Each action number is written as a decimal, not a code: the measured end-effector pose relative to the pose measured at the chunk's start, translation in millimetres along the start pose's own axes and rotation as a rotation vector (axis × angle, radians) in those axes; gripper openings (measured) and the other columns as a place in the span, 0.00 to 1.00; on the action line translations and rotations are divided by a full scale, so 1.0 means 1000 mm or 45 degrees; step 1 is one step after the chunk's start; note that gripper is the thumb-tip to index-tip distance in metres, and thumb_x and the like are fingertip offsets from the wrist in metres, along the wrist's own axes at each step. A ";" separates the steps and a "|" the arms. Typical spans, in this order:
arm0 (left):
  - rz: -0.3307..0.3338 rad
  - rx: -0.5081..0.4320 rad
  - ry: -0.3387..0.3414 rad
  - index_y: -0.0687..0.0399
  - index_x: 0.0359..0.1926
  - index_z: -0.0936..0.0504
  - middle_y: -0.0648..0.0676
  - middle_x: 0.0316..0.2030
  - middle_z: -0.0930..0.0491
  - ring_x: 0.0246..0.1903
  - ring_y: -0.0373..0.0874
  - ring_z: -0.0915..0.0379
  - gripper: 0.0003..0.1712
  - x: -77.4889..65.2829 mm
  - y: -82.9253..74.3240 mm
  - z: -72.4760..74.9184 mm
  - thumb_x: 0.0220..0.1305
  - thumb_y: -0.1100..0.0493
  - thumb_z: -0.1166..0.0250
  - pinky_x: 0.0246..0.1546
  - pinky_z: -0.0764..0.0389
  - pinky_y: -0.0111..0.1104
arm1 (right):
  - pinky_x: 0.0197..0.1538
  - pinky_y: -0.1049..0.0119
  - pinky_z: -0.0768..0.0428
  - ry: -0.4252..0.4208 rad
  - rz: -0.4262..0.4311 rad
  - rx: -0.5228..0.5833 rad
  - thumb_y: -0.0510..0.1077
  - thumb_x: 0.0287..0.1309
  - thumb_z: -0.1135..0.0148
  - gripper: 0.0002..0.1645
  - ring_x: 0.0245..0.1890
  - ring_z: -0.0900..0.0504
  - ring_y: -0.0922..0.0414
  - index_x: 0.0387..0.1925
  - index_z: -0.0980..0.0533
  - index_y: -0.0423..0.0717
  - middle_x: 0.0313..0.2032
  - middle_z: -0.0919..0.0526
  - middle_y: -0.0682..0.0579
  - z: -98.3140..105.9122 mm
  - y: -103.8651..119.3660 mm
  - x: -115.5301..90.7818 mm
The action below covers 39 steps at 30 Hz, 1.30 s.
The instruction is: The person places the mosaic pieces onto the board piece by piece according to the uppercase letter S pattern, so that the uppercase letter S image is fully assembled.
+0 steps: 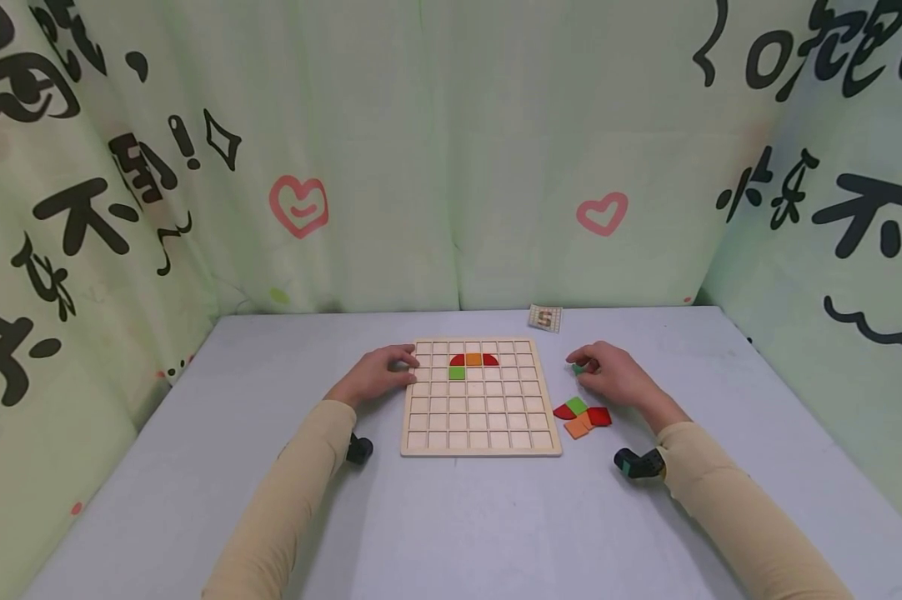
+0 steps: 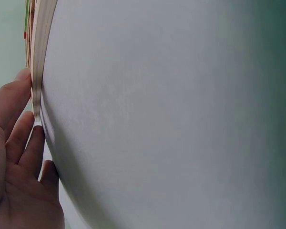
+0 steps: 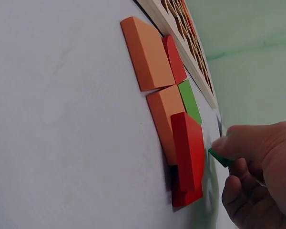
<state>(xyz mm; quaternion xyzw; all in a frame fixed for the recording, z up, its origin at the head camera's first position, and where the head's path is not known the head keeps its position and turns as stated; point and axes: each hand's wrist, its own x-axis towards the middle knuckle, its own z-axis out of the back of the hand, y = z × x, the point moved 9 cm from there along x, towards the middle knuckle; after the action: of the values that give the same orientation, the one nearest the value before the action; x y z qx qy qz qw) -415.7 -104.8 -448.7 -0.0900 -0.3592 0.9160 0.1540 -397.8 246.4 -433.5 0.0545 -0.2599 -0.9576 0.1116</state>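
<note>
On the grey worktop [image 1: 196, 467], backed by a printed green curtain [image 1: 436, 150], lies a wooden grid board [image 1: 481, 421] near centre. Left hand [image 1: 376, 375] rests at the board's left edge, fingers extended and touching the rim, gripping nothing. Right hand [image 1: 614, 375] sits to the right of the board, thumb and forefinger pinching a small green tile [image 1: 577, 367] just above the worktop. Loose red, orange and green tiles [image 1: 582, 414] lie clustered just beside that hand. Four tiles occupy upper board cells [image 1: 472, 364]. A small card [image 1: 544, 317] lies beyond the board.
</note>
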 end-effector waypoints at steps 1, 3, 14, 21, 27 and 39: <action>0.002 -0.002 -0.001 0.56 0.52 0.16 0.55 0.72 0.32 0.76 0.55 0.46 0.15 0.000 0.000 0.000 0.66 0.57 0.33 0.77 0.44 0.47 | 0.55 0.49 0.19 0.014 0.006 0.003 0.36 0.63 0.38 0.23 0.48 0.23 0.46 0.59 0.24 0.36 0.53 0.21 0.38 -0.001 0.001 0.000; 0.002 -0.002 0.000 0.56 0.52 0.16 0.55 0.72 0.32 0.76 0.55 0.46 0.15 0.000 0.000 0.000 0.66 0.57 0.33 0.77 0.44 0.47 | 0.55 0.49 0.19 0.046 0.014 0.005 0.38 0.63 0.37 0.24 0.49 0.23 0.46 0.60 0.25 0.36 0.53 0.21 0.39 -0.003 0.001 -0.001; -0.012 0.012 0.001 0.56 0.52 0.16 0.56 0.72 0.32 0.76 0.56 0.46 0.15 0.002 0.001 -0.001 0.67 0.57 0.33 0.77 0.44 0.48 | 0.54 0.50 0.18 0.126 0.038 -0.004 0.38 0.64 0.37 0.21 0.47 0.23 0.47 0.57 0.22 0.36 0.51 0.19 0.40 -0.004 -0.001 -0.004; 0.006 0.006 0.006 0.55 0.52 0.17 0.55 0.72 0.33 0.76 0.55 0.46 0.15 0.002 0.003 -0.002 0.66 0.56 0.33 0.77 0.45 0.48 | 0.54 0.50 0.19 0.098 0.030 -0.018 0.41 0.64 0.36 0.19 0.46 0.23 0.48 0.55 0.21 0.37 0.49 0.18 0.41 -0.004 0.001 0.000; -0.011 -0.008 0.005 0.55 0.52 0.16 0.55 0.72 0.32 0.76 0.55 0.46 0.15 0.002 0.003 -0.002 0.67 0.57 0.33 0.77 0.45 0.48 | 0.53 0.53 0.18 0.063 0.056 -0.007 0.42 0.64 0.35 0.18 0.45 0.22 0.50 0.53 0.19 0.38 0.47 0.17 0.43 -0.008 0.019 0.006; 0.003 -0.014 0.007 0.56 0.51 0.16 0.56 0.73 0.33 0.76 0.56 0.47 0.15 0.001 0.002 -0.001 0.66 0.57 0.33 0.78 0.45 0.48 | 0.52 0.55 0.17 0.108 0.216 0.052 0.43 0.64 0.34 0.15 0.44 0.20 0.52 0.50 0.18 0.40 0.44 0.17 0.46 -0.030 0.076 0.019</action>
<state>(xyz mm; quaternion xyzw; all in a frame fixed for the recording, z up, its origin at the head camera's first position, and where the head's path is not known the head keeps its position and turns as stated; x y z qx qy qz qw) -416.9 -105.3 -450.7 -0.0939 -0.3637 0.9140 0.1533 -397.5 163.0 -421.5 0.0751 -0.2780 -0.9361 0.2021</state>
